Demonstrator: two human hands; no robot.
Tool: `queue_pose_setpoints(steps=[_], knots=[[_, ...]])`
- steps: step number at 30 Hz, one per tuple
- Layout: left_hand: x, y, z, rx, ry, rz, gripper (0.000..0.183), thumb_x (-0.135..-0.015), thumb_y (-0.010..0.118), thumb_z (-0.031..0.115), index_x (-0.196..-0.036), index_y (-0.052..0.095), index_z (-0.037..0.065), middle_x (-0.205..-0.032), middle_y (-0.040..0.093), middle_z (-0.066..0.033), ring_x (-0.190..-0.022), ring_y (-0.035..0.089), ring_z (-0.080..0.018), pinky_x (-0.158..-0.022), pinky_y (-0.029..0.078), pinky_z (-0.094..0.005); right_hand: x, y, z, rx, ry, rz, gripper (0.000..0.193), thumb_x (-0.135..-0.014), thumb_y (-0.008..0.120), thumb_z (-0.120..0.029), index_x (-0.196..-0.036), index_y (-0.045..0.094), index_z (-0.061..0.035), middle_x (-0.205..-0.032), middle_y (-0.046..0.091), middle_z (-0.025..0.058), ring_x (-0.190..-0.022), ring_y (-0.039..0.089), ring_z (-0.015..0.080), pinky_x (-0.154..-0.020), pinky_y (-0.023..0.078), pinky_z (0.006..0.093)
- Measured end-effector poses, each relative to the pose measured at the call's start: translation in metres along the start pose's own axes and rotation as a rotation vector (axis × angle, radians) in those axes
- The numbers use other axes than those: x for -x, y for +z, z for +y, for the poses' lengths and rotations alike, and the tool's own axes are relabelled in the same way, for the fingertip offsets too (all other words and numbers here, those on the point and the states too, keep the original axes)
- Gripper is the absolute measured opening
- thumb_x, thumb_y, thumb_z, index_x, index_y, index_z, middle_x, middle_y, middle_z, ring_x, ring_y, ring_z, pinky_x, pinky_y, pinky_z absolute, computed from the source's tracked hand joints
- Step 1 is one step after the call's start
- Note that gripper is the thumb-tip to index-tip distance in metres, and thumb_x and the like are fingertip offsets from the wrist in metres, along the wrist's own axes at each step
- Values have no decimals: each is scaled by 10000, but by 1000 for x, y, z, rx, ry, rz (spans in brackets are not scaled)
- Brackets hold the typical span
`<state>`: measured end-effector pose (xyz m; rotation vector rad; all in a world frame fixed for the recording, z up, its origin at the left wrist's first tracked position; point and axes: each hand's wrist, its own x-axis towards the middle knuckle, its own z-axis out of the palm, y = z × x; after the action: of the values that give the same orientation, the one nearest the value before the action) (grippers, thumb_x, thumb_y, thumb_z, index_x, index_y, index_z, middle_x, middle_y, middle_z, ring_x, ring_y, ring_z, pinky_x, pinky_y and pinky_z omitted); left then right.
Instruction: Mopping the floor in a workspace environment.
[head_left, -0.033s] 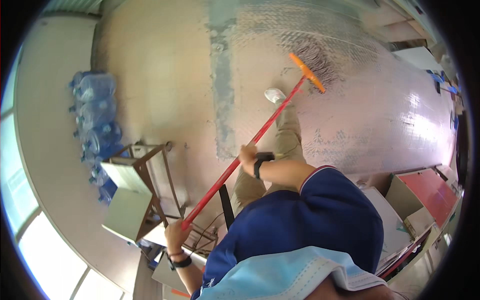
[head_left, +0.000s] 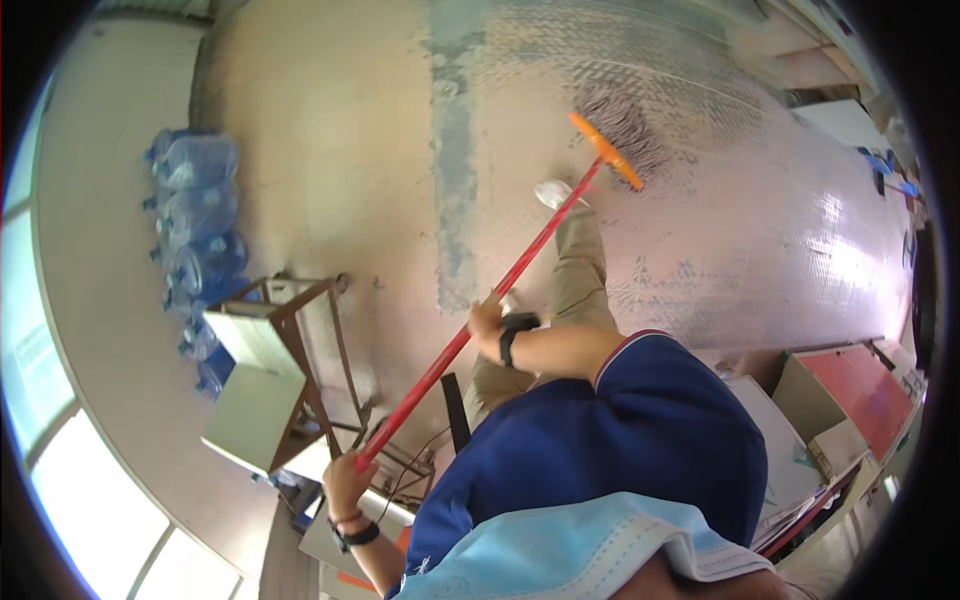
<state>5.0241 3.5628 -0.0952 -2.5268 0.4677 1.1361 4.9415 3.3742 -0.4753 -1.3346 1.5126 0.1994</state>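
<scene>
A mop (head_left: 430, 377) with a long red handle slants from the lower left up to the right. Its orange crossbar (head_left: 606, 152) carries a spread of grey-purple strands (head_left: 624, 118) lying on the floor. My left hand (head_left: 347, 481) is closed around the upper end of the handle, low at the left. Farther along the handle, near the middle of the view, my right hand (head_left: 487, 328) wraps round it. Dark bands sit on both wrists. One white shoe (head_left: 552, 194) stands beside the handle, close to the mop head.
Several blue water jugs (head_left: 203, 215) line the left wall. A metal-framed stand with pale panels (head_left: 255, 418) is near my left arm. At the right are a red-topped cabinet (head_left: 862, 395) and white boards. The worn floor (head_left: 340, 150) has a grey strip (head_left: 455, 180).
The mop head has shifted slightly left and toward me. Both hands have moved a little left and down with the handle, their grip unchanged.
</scene>
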Motion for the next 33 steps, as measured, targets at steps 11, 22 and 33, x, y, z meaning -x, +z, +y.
queue_pose_setpoints(steps=[11,22,33], knots=[[282,36,-160,234,-653,-124,284,-483,739,254,-625,632,33,-486,520,-131,-480,564,-214,-475,437,-348,349,99,30,65,90,-750,282,-747,571,-165,-873,442,52,-672,553,140,-501,568,201,-349,434,307],[128,186,-130,400,-358,-52,231,-578,645,245,-682,639,39,-597,545,-206,-587,588,-318,-566,459,-375,152,93,49,-73,-240,-571,165,-656,581,-124,-663,456,-16,-543,480,74,-460,485,174,-388,375,354],[-31,167,160,783,182,-69,303,-736,559,333,-783,574,33,-723,592,-223,-709,586,-385,-637,469,-458,-192,-90,-55,427,-375,-23,321,-701,547,-286,-639,564,29,-554,555,121,-529,567,192,-448,423,355]])
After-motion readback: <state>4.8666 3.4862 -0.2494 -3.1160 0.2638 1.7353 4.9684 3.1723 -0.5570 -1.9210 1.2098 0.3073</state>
